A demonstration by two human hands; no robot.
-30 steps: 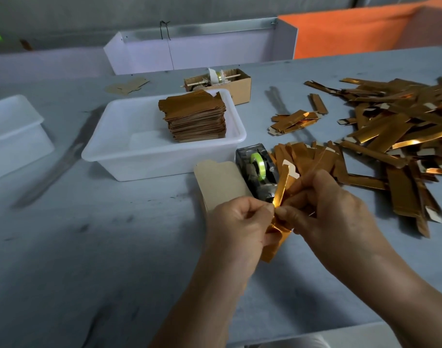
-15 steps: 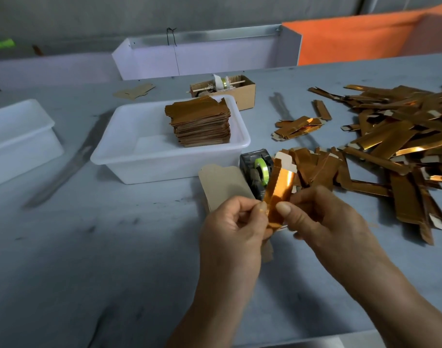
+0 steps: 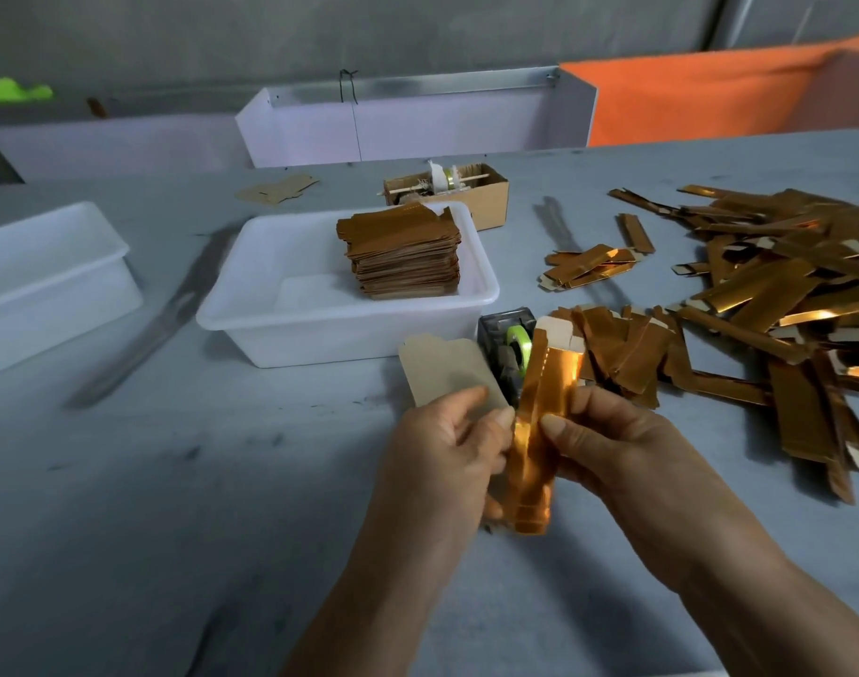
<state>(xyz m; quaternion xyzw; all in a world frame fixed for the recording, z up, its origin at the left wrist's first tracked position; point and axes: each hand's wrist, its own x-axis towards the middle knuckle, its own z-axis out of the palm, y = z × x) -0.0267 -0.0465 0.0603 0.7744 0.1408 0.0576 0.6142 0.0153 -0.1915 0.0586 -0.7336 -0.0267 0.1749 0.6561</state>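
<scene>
1. One gold-foil carton blank (image 3: 539,422) is held on end above the desk (image 3: 173,481), leaning slightly right, just in front of the tape dispenser (image 3: 508,344). It is clear of the desk surface.
2. Grip: the left hand (image 3: 447,456) pinches the blank's left long edge between thumb and fingertips. The right hand (image 3: 613,442) pinches the right edge, thumb on the foil face and fingers curled behind. Both holds sit about mid-length.
3. Form: a long narrow panel creased lengthwise, partly wrapped toward a sleeve. The top flap shows its plain brown inner face.
4. Handling (judged): very light thin card, stiff along the creases and floppy across them. The foil face looks slick and would likely dent or take finger marks. It is best taken by the long edges beside a crease, not across the flat of a panel or by the end flaps.
5. Nearby: a plain kraft card piece (image 3: 442,368) lies flat, touching the dispenser's left side. The dispenser has a dark housing and a green tape roll.
6. Behind these, a white plastic tub (image 3: 251,305) holds a squared stack of flat blanks (image 3: 403,256) against its right wall.
7. To the right, a loose heap of gold pieces (image 3: 769,295) lies overlapping at all angles and catches bright glints.
8. Farther off stand a small open cardboard box (image 3: 491,197) and a second white tub (image 3: 51,266) at the left edge.
</scene>
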